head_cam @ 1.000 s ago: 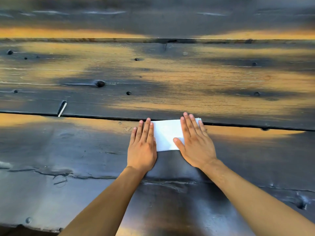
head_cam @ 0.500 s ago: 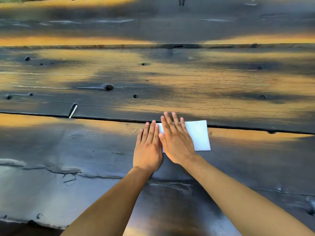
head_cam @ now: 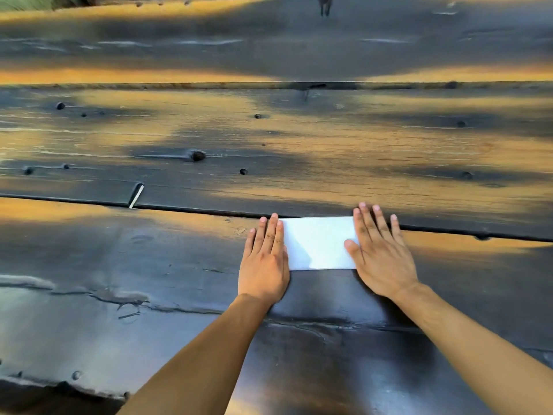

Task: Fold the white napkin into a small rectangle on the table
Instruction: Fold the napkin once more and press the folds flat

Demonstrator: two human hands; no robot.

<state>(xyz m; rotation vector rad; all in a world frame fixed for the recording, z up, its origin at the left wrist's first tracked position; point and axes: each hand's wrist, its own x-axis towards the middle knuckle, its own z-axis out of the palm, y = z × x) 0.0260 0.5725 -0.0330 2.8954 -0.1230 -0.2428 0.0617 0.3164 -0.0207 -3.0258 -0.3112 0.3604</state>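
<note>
Right hand [head_cam: 380,253] now back across the napkin [head_cam: 318,244] to its right end.

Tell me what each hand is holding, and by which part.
Nothing is gripped. The left hand lies flat on the white napkin's left end, the right hand flat on its right end, fingers straight, pressing it onto the table.

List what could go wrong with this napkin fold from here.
1. The napkin lies right along the gap between planks; its far edge could catch there during smoothing.
2. The left hand and right hand press only its ends flat, so the uncovered middle may spring up once they lift.
3. The table looks glossy, so the napkin may slide under a sideways push.
</note>
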